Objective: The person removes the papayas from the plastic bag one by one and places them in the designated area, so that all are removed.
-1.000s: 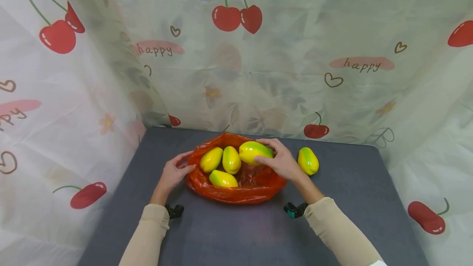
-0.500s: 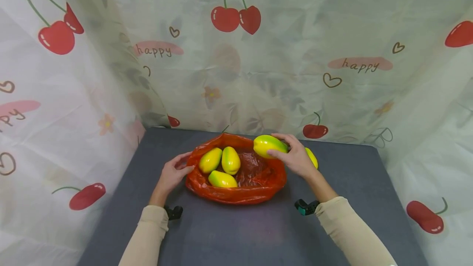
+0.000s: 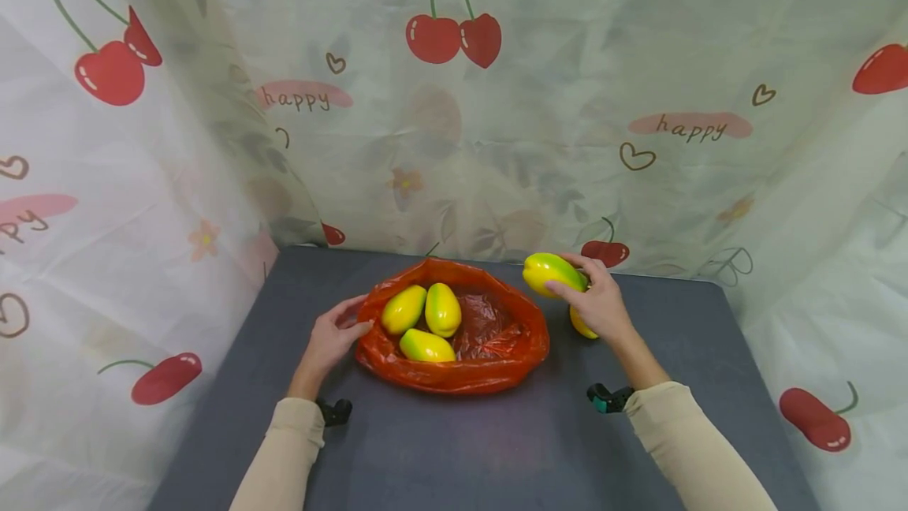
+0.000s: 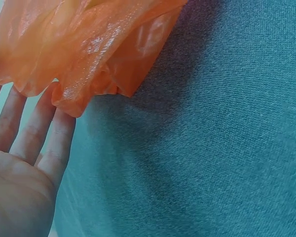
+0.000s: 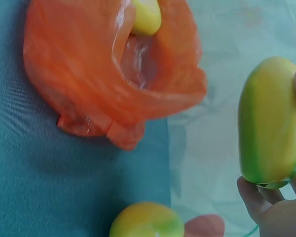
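Observation:
My right hand (image 3: pixel 599 298) holds a glossy yellow-green papaya (image 3: pixel 553 274) in the air, right of the open red plastic bag (image 3: pixel 454 377). The right wrist view shows the same papaya (image 5: pixel 271 123) between thumb and fingers. My left hand (image 3: pixel 333 341) touches the bag's left side; in the left wrist view its straight fingers (image 4: pixel 32 131) meet the crumpled orange-red plastic (image 4: pixel 103 44). Inside the bag, toward its left, lie three papayas (image 3: pixel 444 310). Another papaya (image 3: pixel 582 323) rests on the table, partly hidden by my right hand.
The dark grey table (image 3: pixel 454 448) bears the bag. A pale curtain (image 3: pixel 454 156) printed with cherries and "happy" hangs behind the table and at both sides. A black device (image 3: pixel 335 412) sits at the left wrist, a similar one (image 3: pixel 610 398) at the right.
My right hand has carried the papaya out from over the bag to the right, in front of the papaya on the table. The left hand and the bag stay nearly still.

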`<state>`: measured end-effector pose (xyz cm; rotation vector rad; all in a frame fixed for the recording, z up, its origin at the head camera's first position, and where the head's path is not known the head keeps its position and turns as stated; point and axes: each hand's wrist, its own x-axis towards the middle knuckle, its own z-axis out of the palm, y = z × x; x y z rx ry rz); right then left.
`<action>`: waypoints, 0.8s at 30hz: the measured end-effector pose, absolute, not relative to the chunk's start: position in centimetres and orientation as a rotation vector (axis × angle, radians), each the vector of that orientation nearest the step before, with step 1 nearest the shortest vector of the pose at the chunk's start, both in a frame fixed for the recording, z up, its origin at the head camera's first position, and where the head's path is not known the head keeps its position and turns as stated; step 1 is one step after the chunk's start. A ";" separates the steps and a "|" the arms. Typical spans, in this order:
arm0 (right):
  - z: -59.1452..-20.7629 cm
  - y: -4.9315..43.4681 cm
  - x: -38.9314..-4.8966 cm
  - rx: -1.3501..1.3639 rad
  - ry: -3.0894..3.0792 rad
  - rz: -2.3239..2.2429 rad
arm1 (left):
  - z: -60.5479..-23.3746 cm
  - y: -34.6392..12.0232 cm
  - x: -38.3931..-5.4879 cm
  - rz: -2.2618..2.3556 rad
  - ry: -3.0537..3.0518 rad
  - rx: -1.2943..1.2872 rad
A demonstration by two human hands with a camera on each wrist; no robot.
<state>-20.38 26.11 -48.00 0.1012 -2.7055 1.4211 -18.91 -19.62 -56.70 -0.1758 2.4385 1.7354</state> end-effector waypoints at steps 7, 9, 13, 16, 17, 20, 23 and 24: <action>-49.1 28.2 -20.2 -0.039 -2.689 1.370 | -57.3 -19.6 -19.0 1.864 2.375 -0.264; -49.4 28.9 -20.1 -0.087 -2.684 1.357 | -57.4 -19.6 -19.0 1.864 2.372 -0.277; -50.0 30.2 -20.0 -0.189 -2.668 1.327 | -57.3 -19.5 -18.9 1.863 2.378 -0.267; -50.5 31.1 -20.0 -0.261 -2.645 1.304 | -57.2 -19.5 -18.9 1.868 2.380 -0.259; -50.6 31.4 -20.0 -0.287 -2.633 1.302 | -57.1 -19.4 -18.9 1.873 2.375 -0.258; -51.1 32.2 -20.0 -0.377 -2.591 1.319 | -57.1 -19.4 -18.9 1.868 2.372 -0.254; -51.5 32.8 -20.0 -0.463 -2.565 1.343 | -57.1 -19.4 -18.9 1.864 2.373 -0.246; -51.7 32.9 -20.0 -0.486 -2.560 1.346 | -57.1 -19.3 -18.9 1.864 2.375 -0.242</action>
